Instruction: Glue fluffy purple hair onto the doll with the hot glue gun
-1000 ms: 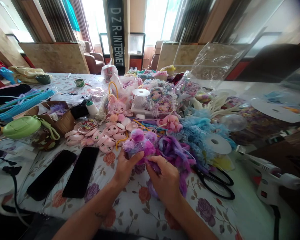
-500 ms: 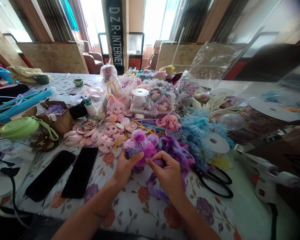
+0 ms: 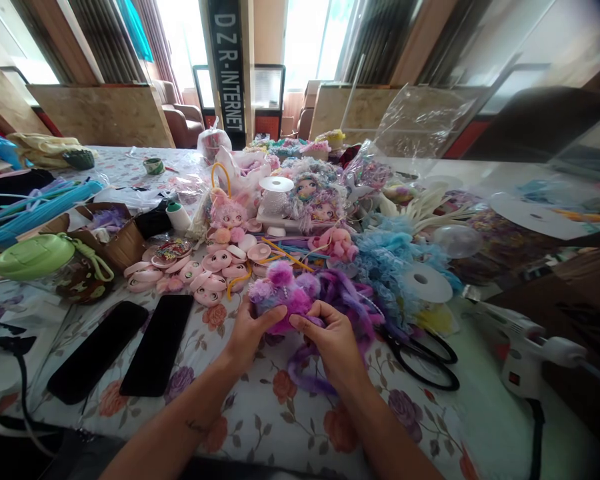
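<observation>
Between my hands is a fluffy pink and purple doll head (image 3: 296,297) with pompoms on top. My left hand (image 3: 253,327) grips its left side, thumb across the front. My right hand (image 3: 333,337) is closed at its lower right, thumb and forefinger pinching a purple fuzzy strand. More of the purple fuzzy strip (image 3: 347,293) lies in loops behind and hangs below my right hand. Pink doll faces (image 3: 217,261) lie in a heap just beyond my left hand. Black-handled scissors (image 3: 425,363) rest to the right of my right hand.
Two black phones (image 3: 157,345) lie at left. A white glue gun (image 3: 525,353) stands at right beside blue ruffled trim (image 3: 387,263) and a white spool (image 3: 427,283). Finished-looking doll heads (image 3: 325,208) and a ribbon spool (image 3: 276,193) sit farther back. A green-lidded jar (image 3: 37,256) is at left.
The view has shifted slightly. My right thumb and forefinger have moved a little against the purple strand; both hands keep hold of the doll head and strand.
</observation>
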{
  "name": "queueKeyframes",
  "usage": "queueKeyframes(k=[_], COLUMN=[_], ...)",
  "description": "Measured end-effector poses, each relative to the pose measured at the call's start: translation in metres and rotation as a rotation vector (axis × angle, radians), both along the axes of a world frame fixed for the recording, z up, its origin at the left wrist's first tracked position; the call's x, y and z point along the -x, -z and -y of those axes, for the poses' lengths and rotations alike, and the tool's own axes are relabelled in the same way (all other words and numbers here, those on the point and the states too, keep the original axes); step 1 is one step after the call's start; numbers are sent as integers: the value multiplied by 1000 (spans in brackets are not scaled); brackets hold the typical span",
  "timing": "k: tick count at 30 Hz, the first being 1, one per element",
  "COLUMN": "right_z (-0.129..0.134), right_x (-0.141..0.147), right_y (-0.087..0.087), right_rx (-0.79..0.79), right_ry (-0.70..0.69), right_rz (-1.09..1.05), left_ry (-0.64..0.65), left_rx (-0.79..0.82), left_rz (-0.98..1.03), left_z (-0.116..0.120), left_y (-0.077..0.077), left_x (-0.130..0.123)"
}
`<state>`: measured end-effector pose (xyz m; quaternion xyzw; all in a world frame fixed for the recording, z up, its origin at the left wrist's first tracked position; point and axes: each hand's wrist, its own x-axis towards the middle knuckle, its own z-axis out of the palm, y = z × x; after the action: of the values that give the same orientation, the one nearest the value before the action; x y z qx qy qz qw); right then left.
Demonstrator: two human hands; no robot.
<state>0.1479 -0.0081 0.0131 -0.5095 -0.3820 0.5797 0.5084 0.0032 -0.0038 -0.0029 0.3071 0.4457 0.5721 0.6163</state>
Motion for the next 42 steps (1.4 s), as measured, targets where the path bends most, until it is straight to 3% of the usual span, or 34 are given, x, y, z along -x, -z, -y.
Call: queueKeyframes(k=[7,15,21,29,36,42], right_z=[-1,1,0,5,-3,-9], right_x=[-2,-3,-12,-11,-17,-28], right_y=[-1,3,1,-5,-8,-7], right_rx=[8,-9,-113,-294,-141,-52], right_ry=[21,-20,-112,-48,4,-236], right_rz=[-23,16,236,489,482,260], left_ry=[117,111,106,97,114,218], left_rx=[-56,28,-6,-8,9,13], left_rz=[3,-82,-97,-37,14,83], left_z=[-1,-1,-1,0,2,5], left_y=[-5,-9,-1,1,-3,-10], left_x=[2,1,4,3,4,4])
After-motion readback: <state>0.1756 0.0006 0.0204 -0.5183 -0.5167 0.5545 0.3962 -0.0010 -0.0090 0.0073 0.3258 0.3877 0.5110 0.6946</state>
